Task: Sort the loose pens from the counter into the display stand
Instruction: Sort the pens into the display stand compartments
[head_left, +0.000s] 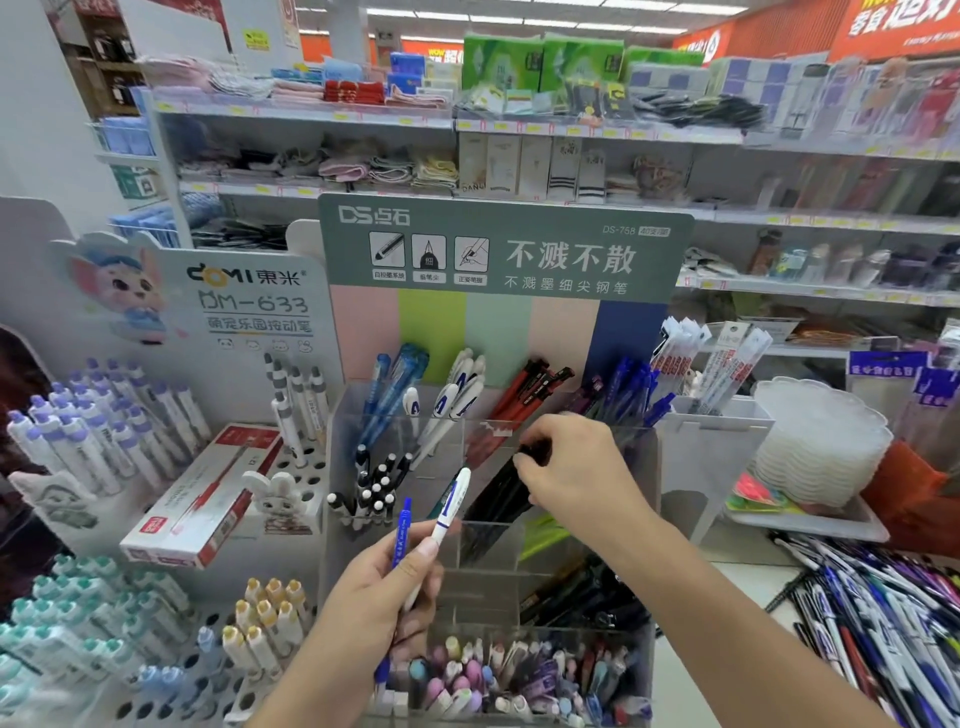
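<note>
Fingers (524, 462) of the right hand (571, 467) are pinching slim black pens (498, 493), lowering them into the clear acrylic display stand's (644, 467) middle compartment; keeping them parallel should help seating.

The left hand (379, 603) is gripping a blue pen (402, 530) and a white pen (449, 506); loose pens (872, 613) are lying on the desk (727, 561) at right.

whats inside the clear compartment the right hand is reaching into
Black pens, leaning in a bundle; the right hand grips their tops. Their lower ends blur behind the clear stand wall, so no count.
</note>
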